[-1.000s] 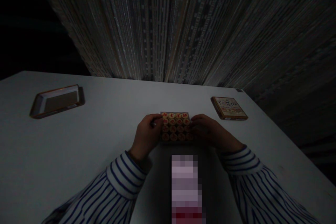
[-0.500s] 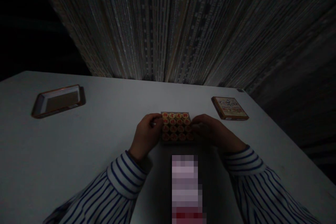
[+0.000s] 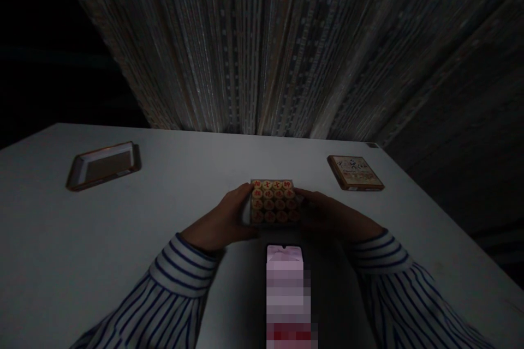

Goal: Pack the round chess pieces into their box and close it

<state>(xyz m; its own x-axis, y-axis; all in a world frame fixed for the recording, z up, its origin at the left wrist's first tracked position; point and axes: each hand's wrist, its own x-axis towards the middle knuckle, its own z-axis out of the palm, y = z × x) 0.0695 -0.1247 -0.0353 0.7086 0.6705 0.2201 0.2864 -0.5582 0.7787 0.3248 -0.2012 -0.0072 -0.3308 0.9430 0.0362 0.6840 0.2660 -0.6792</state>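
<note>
A small clear box of Chinese chess pieces lies in front of me, its round pieces set in rows with red characters facing up. My left hand is around the left side of the box, fingers at the far left edge and thumb by the near left corner. Against the right side of the box is my right hand, its fingers along the edge. Deep shadow hides the right thumb. Both hands are closed on the box from opposite sides.
A phone with a lit, partly pixelated screen is nearest me. On the white table, an open cardboard tray lies at far left and a printed box at far right. A striped curtain hangs behind.
My left hand has shifted from a pinch at the box's edge to a wider hold, thumb moved to the near corner. The right hand stays at the right side. The view has shifted slightly.
</note>
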